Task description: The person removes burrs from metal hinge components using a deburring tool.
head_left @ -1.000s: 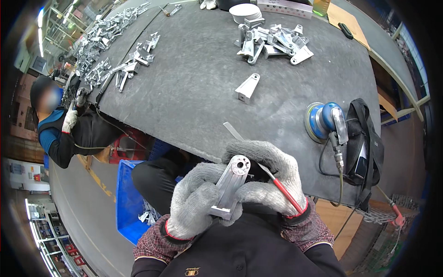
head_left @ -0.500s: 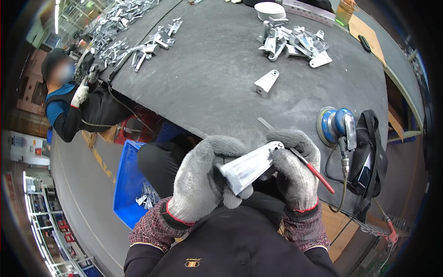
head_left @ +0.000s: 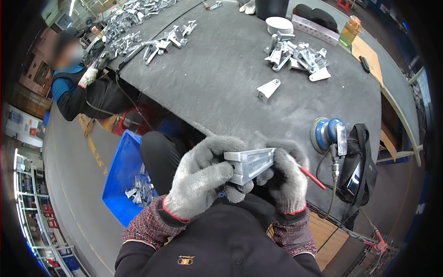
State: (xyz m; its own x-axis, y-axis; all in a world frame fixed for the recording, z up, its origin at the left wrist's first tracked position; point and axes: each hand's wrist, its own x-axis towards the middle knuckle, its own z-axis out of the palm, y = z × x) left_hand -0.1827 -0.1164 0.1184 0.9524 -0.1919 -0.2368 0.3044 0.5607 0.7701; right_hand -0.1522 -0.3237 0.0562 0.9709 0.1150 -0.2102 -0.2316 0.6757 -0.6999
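Gloved in grey-white knit, my left hand grips the wide end of a silvery metal bracket, a tapered hollow piece with ridged sides. My right hand is closed at the bracket's narrow end and also holds a slim file with a red handle. That handle sticks out to the right of the glove; its blade is blurred beyond the fingers. The bracket lies nearly level above my lap, its wide end toward the left. A single similar bracket rests on the dark table ahead.
A pile of brackets lies at the far right, near a white bowl. Right of my hands are a blue sander with its hose and a black bag. A blue bin holds parts. A co-worker sits at left.
The bracket has turned in my hands from a slant to nearly level, its wide end now facing left. My left fingers have shifted onto that end. The whole view has shifted slightly.
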